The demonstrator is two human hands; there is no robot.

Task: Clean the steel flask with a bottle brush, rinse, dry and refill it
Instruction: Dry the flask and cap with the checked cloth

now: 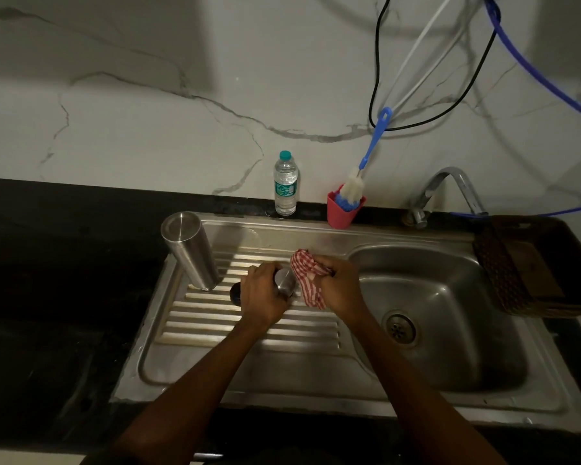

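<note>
The steel flask [188, 250] stands inverted on the ribbed draining board [249, 325], base up, mouth down on the ribs. I judge it is set that way so water runs out toward the basin. It sits just beyond and outward of my left knuckles, not touching them.

My left hand [264, 295] is curled round a small steel piece, the flask cap [285, 282] as best I can tell, with fingers wrapped over its top and the shiny wall showing toward my right fingertips. A dark rounded part pokes out at the far side of that hand; I cannot tell what it is. I hold the cap over the board, probably so drips land on steel.

My right hand [337, 286] pinches a bunched red-checked cloth [305, 278] and presses it against the cap's exposed side. Fingers are bent, the cloth trailing below them. This reads as the drying step, cap first, body draining meanwhile.

Beyond both sets of fingertips, against the wall: a sealed water bottle [285, 184], likely the refill supply, and the bottle brush [359, 177] parked head-down in a red cup [342, 213], so I judge scrubbing is finished.

Outward of my right fingers lie the sink basin [450, 297], the tap [450, 187] and a dark woven basket [524, 266].
</note>
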